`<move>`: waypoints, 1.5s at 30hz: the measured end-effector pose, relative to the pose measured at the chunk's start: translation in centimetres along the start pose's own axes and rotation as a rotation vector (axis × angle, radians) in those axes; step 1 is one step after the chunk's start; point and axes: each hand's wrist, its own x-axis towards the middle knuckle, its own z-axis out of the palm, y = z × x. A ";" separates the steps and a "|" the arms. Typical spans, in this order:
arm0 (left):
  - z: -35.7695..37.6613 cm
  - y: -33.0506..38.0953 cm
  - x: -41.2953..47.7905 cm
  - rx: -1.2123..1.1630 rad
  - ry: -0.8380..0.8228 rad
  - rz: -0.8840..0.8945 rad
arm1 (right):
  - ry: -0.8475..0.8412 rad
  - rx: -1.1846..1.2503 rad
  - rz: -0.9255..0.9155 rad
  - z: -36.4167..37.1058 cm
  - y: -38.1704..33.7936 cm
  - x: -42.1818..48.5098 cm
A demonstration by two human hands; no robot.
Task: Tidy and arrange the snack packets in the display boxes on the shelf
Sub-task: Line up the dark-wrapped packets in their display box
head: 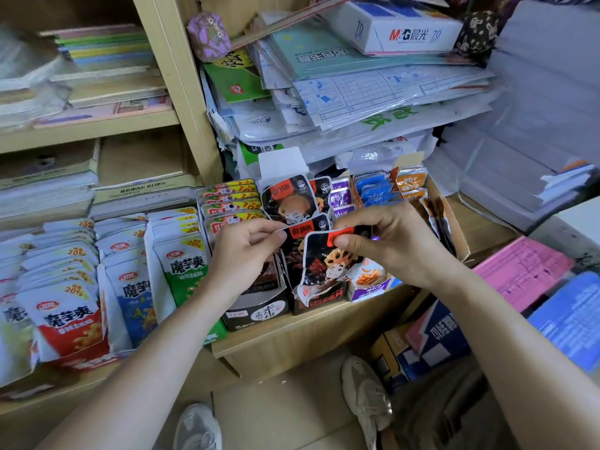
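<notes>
Black packets [324, 267] were pinched, one in the left grip [248, 246], one in the right grip [386, 241]; next they probably needed tucking straight into the box [324, 305] below.

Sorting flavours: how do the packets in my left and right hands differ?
The left-hand packet sits behind and higher, mostly covered; the right-hand packet lies in front, showing a lotus-root cartoon. The left hand pinches its packet's top left corner, the right hand the top edge. Both are black with red labels.
</notes>
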 end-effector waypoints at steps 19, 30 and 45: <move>0.6 0.0 -1.8 0.583 -0.165 0.255 | 0.149 -0.051 0.034 1.2 1.1 0.2; -1.6 0.5 -1.1 0.443 -0.492 0.193 | -0.034 -0.085 0.031 1.0 1.3 0.8; 0.5 0.1 -1.1 0.271 -0.067 0.316 | 0.298 -0.428 -0.342 3.9 2.3 0.9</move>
